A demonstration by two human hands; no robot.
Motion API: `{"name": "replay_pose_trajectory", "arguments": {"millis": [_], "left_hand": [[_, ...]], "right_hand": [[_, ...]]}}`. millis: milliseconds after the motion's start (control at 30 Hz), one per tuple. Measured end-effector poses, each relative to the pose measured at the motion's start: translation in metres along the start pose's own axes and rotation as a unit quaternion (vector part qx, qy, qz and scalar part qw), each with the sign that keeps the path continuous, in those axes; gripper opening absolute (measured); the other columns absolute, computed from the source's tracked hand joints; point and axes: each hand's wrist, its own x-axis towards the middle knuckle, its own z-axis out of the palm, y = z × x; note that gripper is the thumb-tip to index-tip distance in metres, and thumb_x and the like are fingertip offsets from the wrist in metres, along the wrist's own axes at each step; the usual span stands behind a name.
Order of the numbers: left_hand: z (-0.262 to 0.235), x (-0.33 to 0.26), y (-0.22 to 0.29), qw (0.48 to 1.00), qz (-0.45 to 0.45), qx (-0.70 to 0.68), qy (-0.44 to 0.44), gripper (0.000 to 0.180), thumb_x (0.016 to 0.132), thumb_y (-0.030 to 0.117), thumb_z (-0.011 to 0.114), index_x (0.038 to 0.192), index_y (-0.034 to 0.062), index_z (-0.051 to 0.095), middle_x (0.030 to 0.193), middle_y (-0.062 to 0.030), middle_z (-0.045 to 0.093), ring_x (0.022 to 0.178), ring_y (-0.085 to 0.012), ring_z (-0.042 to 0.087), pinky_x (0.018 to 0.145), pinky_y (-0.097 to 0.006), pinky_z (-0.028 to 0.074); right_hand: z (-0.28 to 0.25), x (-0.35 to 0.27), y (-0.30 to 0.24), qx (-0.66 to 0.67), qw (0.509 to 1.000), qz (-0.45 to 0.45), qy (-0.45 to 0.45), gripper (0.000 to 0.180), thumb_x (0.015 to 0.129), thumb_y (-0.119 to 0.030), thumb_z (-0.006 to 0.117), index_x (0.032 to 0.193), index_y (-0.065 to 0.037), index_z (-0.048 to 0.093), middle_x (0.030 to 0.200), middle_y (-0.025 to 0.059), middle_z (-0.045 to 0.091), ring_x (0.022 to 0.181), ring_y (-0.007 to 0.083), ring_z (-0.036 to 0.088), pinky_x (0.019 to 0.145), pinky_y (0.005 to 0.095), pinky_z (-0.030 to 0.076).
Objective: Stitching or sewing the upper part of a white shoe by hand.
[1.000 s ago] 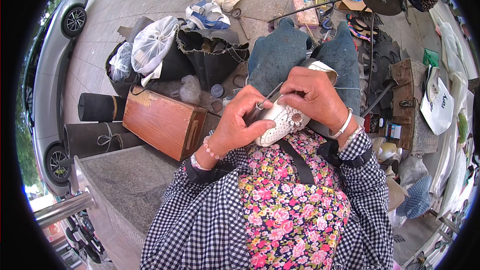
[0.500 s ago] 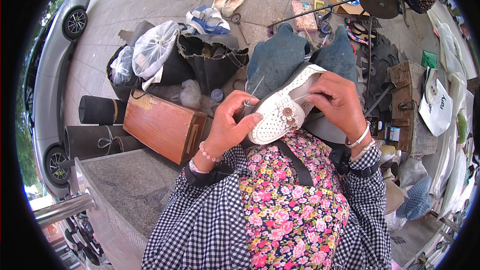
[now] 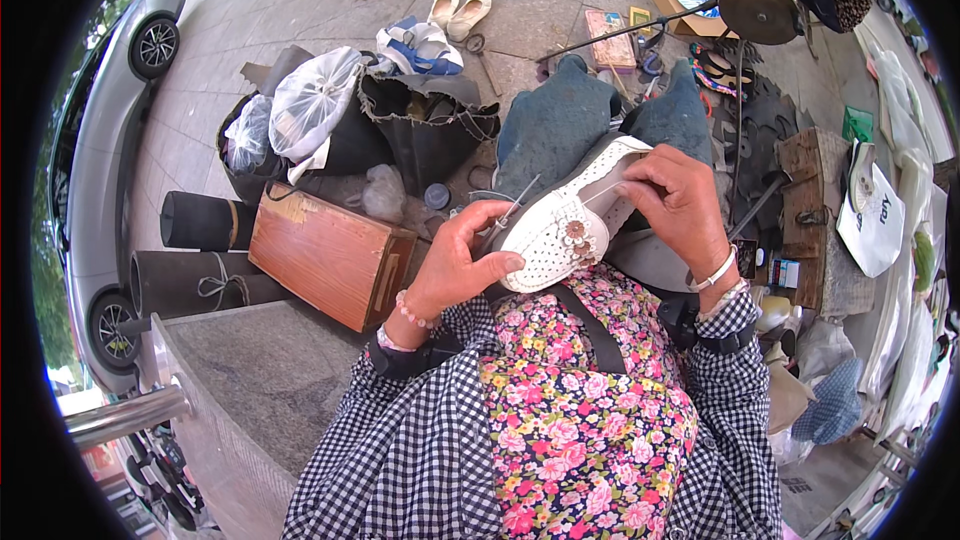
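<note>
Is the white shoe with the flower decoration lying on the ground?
No, the left hand holds the white shoe by its toe end, while the right hand is at its opening.

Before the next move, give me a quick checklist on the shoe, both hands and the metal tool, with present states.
1. Left hand steadying the white shoe near its toe: ok.
2. Thin metal tool held in the left hand, its upper end apart from the right hand: ok.
3. Right hand pinching the pale thread at the shoe's opening: ok.
4. Flower ornament on the upper: present; whether firmly fixed, cannot tell.
5. Thread's far end inside the shoe: cannot tell.
</note>
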Motion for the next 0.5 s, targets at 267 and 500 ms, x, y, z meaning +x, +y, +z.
{"name": "replay_pose_trajectory", "arguments": {"millis": [267,500], "left_hand": [[-0.0024,0.0011,-0.0054,1.000,0.005,-0.002,-0.003,0.057,0.075,0.019,0.072,0.120,-0.0046,0.045,0.111,-0.0089,0.054,0.103,-0.0128,0.051,0.088,-0.026,0.041],[-0.0024,0.0008,-0.0047,1.000,-0.009,-0.011,-0.007,0.056,0.076,0.018,0.071,0.120,-0.0045,0.045,0.111,-0.0079,0.054,0.102,-0.0119,0.051,0.088,-0.026,0.041]], "right_hand": [[0.0015,0.0005,-0.0015,0.011,1.000,0.017,0.005,0.010,0.070,-0.003,0.068,0.077,0.000,0.062,0.073,0.0102,0.060,0.064,0.0244,0.059,0.057,0.0307,0.045],[0.0021,-0.0001,-0.0021,0.005,1.000,0.016,0.007,0.011,0.069,-0.003,0.068,0.076,0.001,0.062,0.073,0.0109,0.060,0.064,0.0247,0.058,0.057,0.0305,0.045]]}}
